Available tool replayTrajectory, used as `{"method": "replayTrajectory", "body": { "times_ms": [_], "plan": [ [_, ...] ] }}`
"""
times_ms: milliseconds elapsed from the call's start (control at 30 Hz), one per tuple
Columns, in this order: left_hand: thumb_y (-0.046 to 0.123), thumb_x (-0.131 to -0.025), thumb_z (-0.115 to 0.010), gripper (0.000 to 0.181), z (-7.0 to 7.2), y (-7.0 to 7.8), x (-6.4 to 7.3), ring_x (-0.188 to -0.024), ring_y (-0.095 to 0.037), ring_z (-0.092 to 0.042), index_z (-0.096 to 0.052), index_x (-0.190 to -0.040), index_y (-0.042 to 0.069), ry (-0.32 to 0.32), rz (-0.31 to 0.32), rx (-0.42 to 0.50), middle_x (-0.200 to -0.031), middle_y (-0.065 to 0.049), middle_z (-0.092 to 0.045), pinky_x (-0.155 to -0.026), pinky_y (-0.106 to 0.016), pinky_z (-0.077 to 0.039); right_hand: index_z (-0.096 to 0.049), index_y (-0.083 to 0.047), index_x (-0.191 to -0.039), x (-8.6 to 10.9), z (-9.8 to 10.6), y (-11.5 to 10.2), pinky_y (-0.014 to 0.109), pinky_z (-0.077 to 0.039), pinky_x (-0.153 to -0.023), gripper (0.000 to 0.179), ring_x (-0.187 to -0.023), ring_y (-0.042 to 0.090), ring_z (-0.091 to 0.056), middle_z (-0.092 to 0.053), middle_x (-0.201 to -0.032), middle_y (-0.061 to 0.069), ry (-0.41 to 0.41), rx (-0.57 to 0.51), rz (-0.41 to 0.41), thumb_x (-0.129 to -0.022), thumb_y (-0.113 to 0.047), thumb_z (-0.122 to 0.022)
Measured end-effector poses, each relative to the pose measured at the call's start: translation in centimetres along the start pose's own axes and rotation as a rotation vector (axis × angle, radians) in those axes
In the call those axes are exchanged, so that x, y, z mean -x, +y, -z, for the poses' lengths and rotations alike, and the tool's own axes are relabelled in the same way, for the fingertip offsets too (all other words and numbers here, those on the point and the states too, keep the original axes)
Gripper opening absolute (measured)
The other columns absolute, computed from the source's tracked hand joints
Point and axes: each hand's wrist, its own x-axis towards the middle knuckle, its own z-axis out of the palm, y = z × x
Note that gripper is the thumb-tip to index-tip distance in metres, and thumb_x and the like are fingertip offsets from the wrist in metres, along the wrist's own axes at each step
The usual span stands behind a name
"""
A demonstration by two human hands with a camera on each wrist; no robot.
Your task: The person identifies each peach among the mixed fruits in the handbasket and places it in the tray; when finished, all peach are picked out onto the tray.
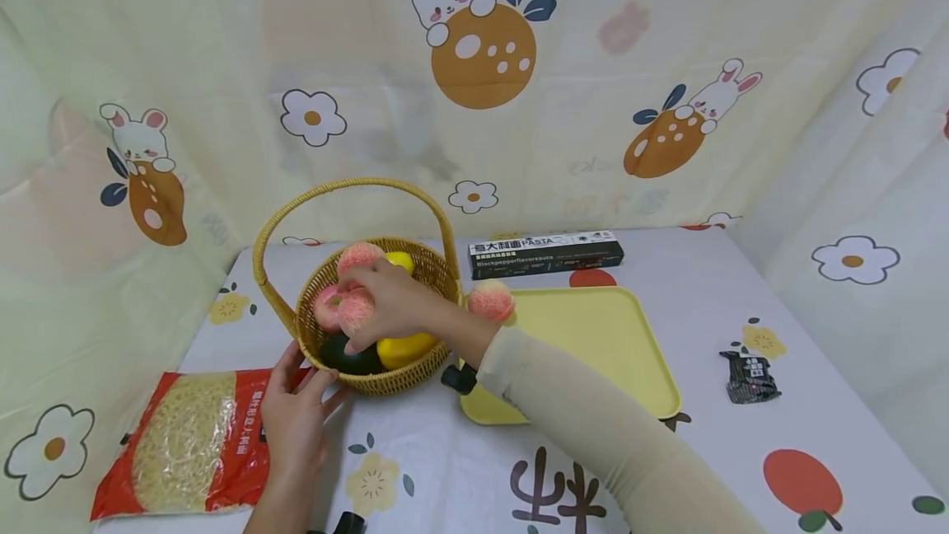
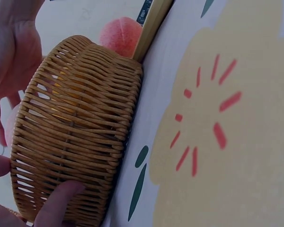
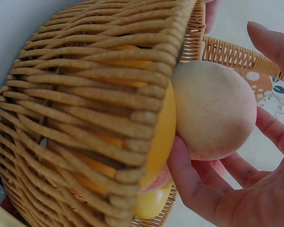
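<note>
One peach (image 3: 215, 111) held in right hand's (image 1: 393, 299) curved fingers, at basket mouth | probably light, firm, little slip; cup its widest part | below grip: wicker basket (image 1: 393, 383) | near-left: left hand (image 1: 295, 419) touching basket wall

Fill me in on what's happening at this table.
A person is handling fruit. Their right hand holds a peach at the mouth of a wicker basket, while their left hand touches the basket's near side. Inside are more fruits, including a dark green one and a large yellow one. Another peach sits at the far left corner of the yellow tray.
</note>
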Motion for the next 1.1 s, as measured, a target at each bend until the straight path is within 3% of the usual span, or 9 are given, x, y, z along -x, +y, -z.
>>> {"method": "replayTrajectory", "body": {
  "times_ms": [133, 400, 767, 1100],
  "plan": [
    [0.021, -0.101, -0.071, 0.075, 0.0, -0.1, 0.0, -0.139, -0.024, -0.053, -0.035, -0.166, 0.031, 0.002, 0.002, 0.001, -0.168, 0.002, -0.04, -0.093, -0.036, -0.063, -0.056, -0.028, -0.149, -0.3, -0.4, -0.1, 0.048, -0.054, -0.111, 0.085, -0.139, 0.029, -0.048, -0.043, -0.159, 0.01, -0.016, 0.008, -0.008, -0.075, -0.045, -0.093],
    [0.021, -0.101, -0.071, 0.075, 0.0, 0.0, 0.0, -0.139, -0.024, -0.053, -0.035, -0.166, 0.031, -0.003, -0.004, -0.003, -0.168, 0.001, -0.041, -0.091, -0.035, -0.063, -0.058, -0.029, -0.147, -0.5, -0.8, -0.2, 0.041, -0.051, -0.115, 0.08, -0.139, 0.025, -0.047, -0.051, -0.154, 0.008, -0.031, 0.097, 0.002, -0.077, -0.043, -0.093],
    [0.021, -0.101, -0.071, 0.074, 0.0, 0.0, -0.1, -0.135, -0.023, -0.056, -0.037, -0.165, 0.031, -0.005, -0.013, -0.012, -0.165, 0.001, -0.043, -0.089, -0.032, -0.064, -0.053, -0.025, -0.15, -0.9, -1.6, -0.2, 0.038, -0.048, -0.119, 0.088, -0.136, 0.022, -0.052, -0.06, -0.147, 0.0, -0.001, 0.18, 0.01, -0.075, -0.044, -0.095],
    [0.02, -0.1, -0.072, 0.075, 0.0, 0.0, -0.1, -0.132, -0.02, -0.057, -0.037, -0.165, 0.031, -0.007, -0.009, -0.009, -0.163, 0.001, -0.045, -0.087, -0.03, -0.065, -0.052, -0.022, -0.15, -1.2, -1.9, 0.0, 0.039, -0.044, -0.123, 0.082, -0.142, 0.023, -0.051, -0.059, -0.148, 0.002, 0.01, 0.177, 0.029, -0.079, -0.029, -0.093]
  ]
}}
